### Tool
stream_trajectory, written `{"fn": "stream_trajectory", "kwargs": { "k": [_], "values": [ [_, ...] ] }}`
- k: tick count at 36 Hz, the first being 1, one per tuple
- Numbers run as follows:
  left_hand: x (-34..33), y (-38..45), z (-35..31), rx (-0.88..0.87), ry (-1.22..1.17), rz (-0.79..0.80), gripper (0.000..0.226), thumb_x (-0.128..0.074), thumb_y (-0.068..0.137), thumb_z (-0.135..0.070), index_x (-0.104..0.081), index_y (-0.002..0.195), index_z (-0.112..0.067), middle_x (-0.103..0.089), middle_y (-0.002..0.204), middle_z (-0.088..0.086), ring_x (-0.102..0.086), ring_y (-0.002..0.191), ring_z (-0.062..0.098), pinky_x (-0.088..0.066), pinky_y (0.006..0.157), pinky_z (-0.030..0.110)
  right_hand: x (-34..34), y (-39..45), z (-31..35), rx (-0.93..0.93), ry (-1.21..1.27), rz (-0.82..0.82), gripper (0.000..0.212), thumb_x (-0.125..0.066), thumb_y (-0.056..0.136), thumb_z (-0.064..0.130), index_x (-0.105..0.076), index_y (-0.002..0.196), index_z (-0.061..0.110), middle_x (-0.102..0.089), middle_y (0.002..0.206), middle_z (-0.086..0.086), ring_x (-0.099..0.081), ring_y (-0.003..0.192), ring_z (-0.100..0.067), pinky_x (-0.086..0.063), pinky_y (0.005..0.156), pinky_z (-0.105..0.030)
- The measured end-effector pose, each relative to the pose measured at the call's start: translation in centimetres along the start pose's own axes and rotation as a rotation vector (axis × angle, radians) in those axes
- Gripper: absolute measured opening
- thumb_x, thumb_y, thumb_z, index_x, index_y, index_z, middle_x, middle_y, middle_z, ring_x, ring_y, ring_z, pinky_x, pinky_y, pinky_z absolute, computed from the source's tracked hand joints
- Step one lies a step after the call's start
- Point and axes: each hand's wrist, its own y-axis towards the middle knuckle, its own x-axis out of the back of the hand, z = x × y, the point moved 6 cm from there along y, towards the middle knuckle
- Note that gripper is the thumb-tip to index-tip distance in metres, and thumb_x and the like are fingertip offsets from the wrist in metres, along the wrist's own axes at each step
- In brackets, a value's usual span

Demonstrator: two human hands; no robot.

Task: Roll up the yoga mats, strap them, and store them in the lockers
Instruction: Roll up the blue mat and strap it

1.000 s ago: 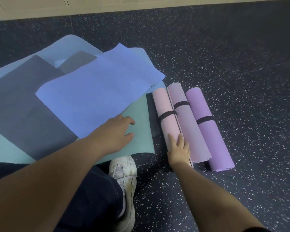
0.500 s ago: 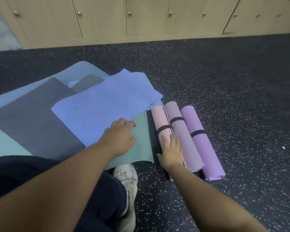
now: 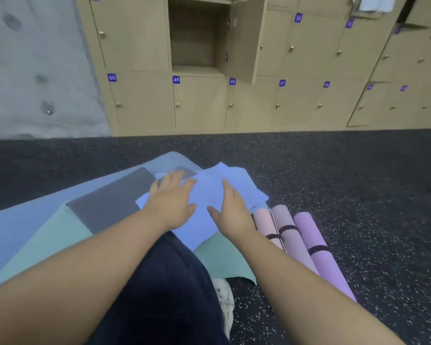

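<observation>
Reaching forward over the mats, the left hand (image 3: pixel 171 206) lies flat with its fingers spread on the periwinkle-blue mat (image 3: pixel 209 195), and the right hand (image 3: pixel 232 215) rests on the same mat just beside it, fingers straight and thumb out; neither hand grips anything, and a strip of the blue mat shows between them. That blue mat lies unrolled on top of a loose pile: a grey mat (image 3: pixel 110 202) under its left edge, a teal mat (image 3: pixel 47 245) below that, and a pale blue mat (image 3: pixel 8 232) at the bottom, spreading off to the left. Just right of the pile, three rolled mats lie side by side on the dark speckled floor (image 3: pixel 358 183): a pink roll (image 3: pixel 265 221), a mauve roll (image 3: pixel 288 240) and a lilac roll (image 3: pixel 317 245), each bound with a dark strap. A dark trouser leg (image 3: pixel 164 290) and a white shoe (image 3: pixel 225 302) show between the forearms. Beyond the floor stands a wall of beige numbered lockers (image 3: pixel 199 103), one locker (image 3: pixel 194 38) with its door open.
</observation>
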Motion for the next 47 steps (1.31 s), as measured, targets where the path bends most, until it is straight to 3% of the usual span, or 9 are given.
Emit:
{"fn": "stream_trajectory", "kwargs": {
  "k": [7, 15, 22, 26, 31, 37, 47],
  "values": [
    [3.4, -2.9, 6.8, 0.173, -0.168, -0.116, 0.059, -0.045, 0.098, -0.04, -0.021, 0.151, -0.026, -0.005, 0.161, 0.002, 0.0, 0.148, 0.02, -0.012, 0.117, 0.047, 2.9, 1.3, 9.2, 0.109, 0.186, 0.002, 0.077, -0.061, 0.095, 0.031, -0.013, 0.154, 0.02, -0.032, 0.153, -0.006, -0.034, 0.138, -0.024, -0.039, 0.105, -0.04],
    [1.6, -4.5, 13.0, 0.308, -0.271, -0.124, 0.06, -0.048, 0.097, -0.042, -0.024, 0.15, -0.025, -0.009, 0.16, 0.003, -0.012, 0.146, 0.024, -0.022, 0.113, 0.048, 0.4, 3.6, 14.6, 0.121, 0.083, 0.131, 0.079, -0.062, 0.094, 0.034, -0.011, 0.154, 0.021, -0.03, 0.153, -0.007, -0.043, 0.13, -0.027, -0.046, 0.093, -0.039],
    [-3.5, -4.3, 17.5, 0.337, -0.378, -0.128, 0.06, -0.052, 0.097, -0.036, -0.028, 0.15, -0.021, -0.015, 0.159, 0.007, -0.015, 0.146, 0.027, -0.024, 0.115, 0.044, -5.8, 5.2, 11.5, 0.043, -0.069, 0.232, 0.083, -0.06, 0.095, 0.039, -0.007, 0.154, 0.018, -0.026, 0.153, -0.009, -0.035, 0.135, -0.031, -0.041, 0.101, -0.043],
    [-7.2, -3.0, 19.5, 0.423, -0.404, -0.034, 0.063, -0.048, 0.098, -0.037, -0.02, 0.152, -0.021, -0.01, 0.159, 0.007, -0.012, 0.146, 0.026, -0.024, 0.114, 0.041, -8.6, 6.7, 9.5, 0.004, -0.134, 0.267, 0.082, -0.058, 0.095, 0.039, -0.006, 0.154, 0.017, -0.026, 0.152, -0.01, -0.034, 0.135, -0.032, -0.039, 0.1, -0.042],
    [-11.2, 0.0, 19.5, 0.44, -0.514, 0.025, 0.061, -0.048, 0.099, -0.033, -0.021, 0.152, -0.019, -0.012, 0.159, 0.005, -0.015, 0.146, 0.024, -0.026, 0.115, 0.04, -13.0, 8.2, 7.0, -0.027, -0.196, 0.318, 0.078, -0.057, 0.096, 0.038, -0.008, 0.154, 0.02, -0.025, 0.151, -0.008, -0.039, 0.13, -0.031, -0.04, 0.097, -0.043],
    [-18.1, 2.8, 19.3, 0.453, -0.618, 0.165, 0.062, -0.05, 0.099, -0.032, -0.021, 0.152, -0.019, -0.023, 0.154, 0.007, -0.032, 0.138, 0.026, -0.033, 0.11, 0.041, -18.3, 10.0, 3.3, -0.071, -0.22, 0.411, 0.076, -0.056, 0.097, 0.034, -0.007, 0.154, 0.025, -0.022, 0.154, -0.006, -0.038, 0.132, -0.03, -0.039, 0.1, -0.043],
    [-29.0, 5.8, 16.9, 0.402, -0.645, 0.4, 0.061, -0.05, 0.097, -0.033, -0.023, 0.151, -0.021, -0.027, 0.154, 0.005, -0.034, 0.138, 0.025, -0.033, 0.109, 0.037, -26.4, 10.9, -2.3, -0.133, -0.229, 0.599, 0.068, -0.048, 0.098, 0.024, -0.011, 0.154, 0.033, -0.024, 0.153, -0.003, -0.042, 0.127, -0.03, -0.042, 0.1, -0.039]
  ]
}}
